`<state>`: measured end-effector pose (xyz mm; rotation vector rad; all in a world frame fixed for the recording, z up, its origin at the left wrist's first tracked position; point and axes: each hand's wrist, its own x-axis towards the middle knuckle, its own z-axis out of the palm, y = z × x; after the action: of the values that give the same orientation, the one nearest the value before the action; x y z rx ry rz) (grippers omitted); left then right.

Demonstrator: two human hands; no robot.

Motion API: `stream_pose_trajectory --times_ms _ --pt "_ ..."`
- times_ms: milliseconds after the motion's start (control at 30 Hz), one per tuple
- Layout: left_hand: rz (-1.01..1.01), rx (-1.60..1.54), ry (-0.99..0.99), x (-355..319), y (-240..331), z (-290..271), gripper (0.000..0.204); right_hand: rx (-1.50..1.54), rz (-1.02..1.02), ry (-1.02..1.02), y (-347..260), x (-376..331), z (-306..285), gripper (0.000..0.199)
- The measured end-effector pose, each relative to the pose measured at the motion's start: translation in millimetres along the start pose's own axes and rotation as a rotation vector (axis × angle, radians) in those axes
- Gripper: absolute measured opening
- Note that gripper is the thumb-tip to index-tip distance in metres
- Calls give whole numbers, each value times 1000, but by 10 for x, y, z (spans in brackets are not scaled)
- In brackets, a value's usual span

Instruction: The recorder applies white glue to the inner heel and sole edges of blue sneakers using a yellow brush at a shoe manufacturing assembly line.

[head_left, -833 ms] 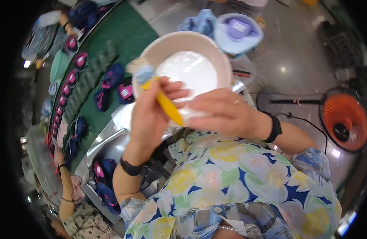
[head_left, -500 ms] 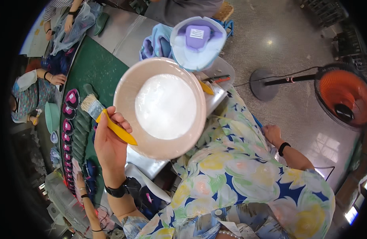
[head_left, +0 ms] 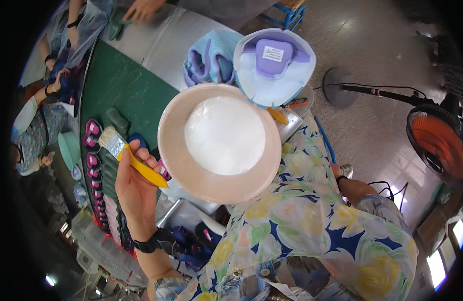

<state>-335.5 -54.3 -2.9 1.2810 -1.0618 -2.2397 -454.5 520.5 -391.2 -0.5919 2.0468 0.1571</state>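
My left hand [head_left: 136, 175] grips a flat paintbrush [head_left: 141, 168] by its yellow handle, the pale bristles pointing up and to the left. Just right of it stands a wide beige basin [head_left: 173, 165] containing a white liquid or paste [head_left: 225, 135]. At my right side, beside the flowered apron, only a little of my right hand [head_left: 336, 170] shows below the band on that wrist. Its fingers are hidden. Beyond the basin, touching its rim, lies a pale blue cap-shaped fabric piece [head_left: 271, 85] with a purple padded patch; folded blue and purple fabric [head_left: 210, 57] is next to it.
A green belt [head_left: 123, 83] carries a row of dark pieces with pink centres [head_left: 93, 160]. Co-workers' hands [head_left: 143, 9] are at the far edge and left. A fan [head_left: 437, 143] stands at right. Dark pieces [head_left: 191, 241] lie in a tray below the basin.
The view has shifted, so the basin appears further right and lower. My left hand still holds the brush. My right hand has drawn back, largely out of sight. A co-worker's hand has appeared at the top.
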Motion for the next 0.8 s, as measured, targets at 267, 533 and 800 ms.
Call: stream_pose_trajectory --times_ms 267,533,800 --pt "30 68 48 -154 113 62 34 96 -46 -128 390 116 19 41" --pt "-42 67 143 -192 -201 194 33 27 -61 -107 171 117 -115 37" --pt "-38 -102 -22 -79 -617 -46 40 21 -88 8 84 240 -24 34"
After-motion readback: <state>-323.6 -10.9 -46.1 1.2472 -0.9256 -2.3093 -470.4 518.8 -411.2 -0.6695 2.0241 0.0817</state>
